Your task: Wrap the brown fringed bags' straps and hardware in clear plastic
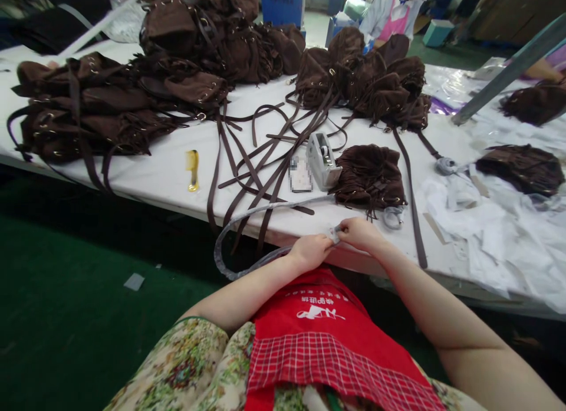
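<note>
My left hand (312,250) and my right hand (359,234) meet at the table's front edge, fingers pinched on the end of a plastic-wrapped bag strap (218,253). The strap curves out to the left in a wide loop, and its other end runs towards a small dark brown fringed bag (369,176). That bag lies just beyond my right hand. Against its left side stands a grey tape dispenser (324,162). A small white item (300,174), partly blurred, lies left of the dispenser. Beside the bag's lower right corner is a wrapped coil (392,217).
Brown bags are heaped at the left (110,104) and back right (362,75), loose straps (252,175) trailing between. A yellow comb (192,170) lies near the front edge. White wrapping sheets (495,240) cover the right side. A slanted metal pole (508,72) crosses there. Another person (391,16) is behind.
</note>
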{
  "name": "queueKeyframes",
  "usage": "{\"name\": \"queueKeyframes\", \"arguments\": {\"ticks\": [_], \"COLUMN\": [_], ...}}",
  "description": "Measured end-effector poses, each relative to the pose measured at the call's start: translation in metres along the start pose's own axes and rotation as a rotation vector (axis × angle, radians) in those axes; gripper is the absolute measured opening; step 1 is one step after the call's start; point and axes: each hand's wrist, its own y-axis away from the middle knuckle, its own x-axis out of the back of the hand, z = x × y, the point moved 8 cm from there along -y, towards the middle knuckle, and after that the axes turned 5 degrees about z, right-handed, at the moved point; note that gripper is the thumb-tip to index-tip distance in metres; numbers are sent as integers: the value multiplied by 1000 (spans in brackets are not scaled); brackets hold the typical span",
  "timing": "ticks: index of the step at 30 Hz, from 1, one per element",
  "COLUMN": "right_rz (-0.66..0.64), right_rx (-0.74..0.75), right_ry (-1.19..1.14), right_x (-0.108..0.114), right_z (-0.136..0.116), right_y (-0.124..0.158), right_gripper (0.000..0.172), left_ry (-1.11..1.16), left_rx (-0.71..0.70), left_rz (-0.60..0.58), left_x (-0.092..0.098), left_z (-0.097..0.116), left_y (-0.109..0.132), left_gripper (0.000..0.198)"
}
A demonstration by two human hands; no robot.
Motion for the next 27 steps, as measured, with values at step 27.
{"name": "queueKeyframes", "arguments": {"ticks": [27], "right_rz": [151], "right_rx": [191], "right_ry": [-265], "right_x": [19], "right_z": [17], "right_y": [-4], "right_gripper": [22], "left_ry": [-74], "left_rx": [14], "left_rz": [25], "left_x": [9], "left_z": [-8], "left_y": [-49], "left_gripper": [28]}}
